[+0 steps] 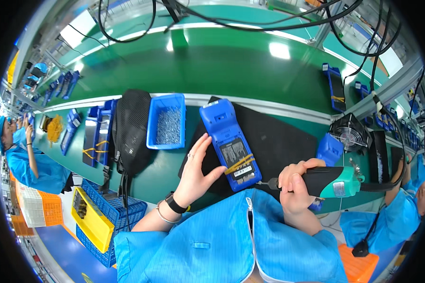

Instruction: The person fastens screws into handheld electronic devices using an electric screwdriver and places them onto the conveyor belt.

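Observation:
A blue handheld terminal lies face down on a black mat, its label and a yellow rubber band showing on its lower half. My left hand rests along the terminal's left side, fingers spread, thumb reaching toward the band. In my right hand is a black and green electric screwdriver, held level with its cable running off to the right. Its bit points left, close to the terminal's lower right corner; whether it touches I cannot tell.
A blue bin of small screws stands left of the terminal, beside a black mesh bag. More banded terminals lie farther left. A small fan sits at right. Cables hang overhead. Co-workers sit on both sides.

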`<move>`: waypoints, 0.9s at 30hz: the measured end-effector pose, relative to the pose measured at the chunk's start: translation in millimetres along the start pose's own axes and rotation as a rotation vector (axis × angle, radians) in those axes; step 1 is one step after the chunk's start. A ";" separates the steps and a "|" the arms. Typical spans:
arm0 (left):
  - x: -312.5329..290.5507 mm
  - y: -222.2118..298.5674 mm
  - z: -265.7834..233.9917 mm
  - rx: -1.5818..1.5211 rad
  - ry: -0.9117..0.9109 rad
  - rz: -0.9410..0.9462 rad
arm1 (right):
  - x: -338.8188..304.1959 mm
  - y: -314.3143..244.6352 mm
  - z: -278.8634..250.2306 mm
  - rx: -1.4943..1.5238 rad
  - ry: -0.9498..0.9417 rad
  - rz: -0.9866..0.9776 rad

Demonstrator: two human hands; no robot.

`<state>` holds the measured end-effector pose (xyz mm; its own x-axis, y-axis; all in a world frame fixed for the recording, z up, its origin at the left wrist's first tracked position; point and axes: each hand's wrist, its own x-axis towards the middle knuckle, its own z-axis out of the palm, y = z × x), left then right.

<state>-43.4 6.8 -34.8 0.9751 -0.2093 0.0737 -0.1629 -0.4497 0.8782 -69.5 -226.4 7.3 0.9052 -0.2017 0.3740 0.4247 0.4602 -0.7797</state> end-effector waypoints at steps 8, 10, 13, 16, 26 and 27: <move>66.4 -12.7 18.9 0.191 0.283 -0.053 | -5.8 9.5 -8.5 0.069 0.030 0.094; 85.7 -3.7 24.9 0.229 0.338 -0.172 | -8.3 12.7 -12.0 0.117 0.036 0.102; 105.6 -15.9 32.9 0.293 0.367 -0.079 | -9.6 9.0 -16.6 0.099 0.050 0.130; 109.7 -6.6 36.0 0.228 0.335 0.013 | -8.9 7.5 -23.9 0.123 0.089 0.155; 222.0 -5.0 28.6 0.104 0.317 0.089 | 3.5 4.7 -27.6 0.133 0.177 0.268; 246.1 -19.6 23.3 0.058 0.324 0.124 | 5.3 3.7 -27.3 0.119 0.181 0.274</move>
<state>196.2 -56.1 -44.9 0.9430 0.0170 0.3324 -0.2821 -0.4889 0.8255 -62.7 -249.3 -7.3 0.9779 -0.2017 0.0552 0.1702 0.6142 -0.7706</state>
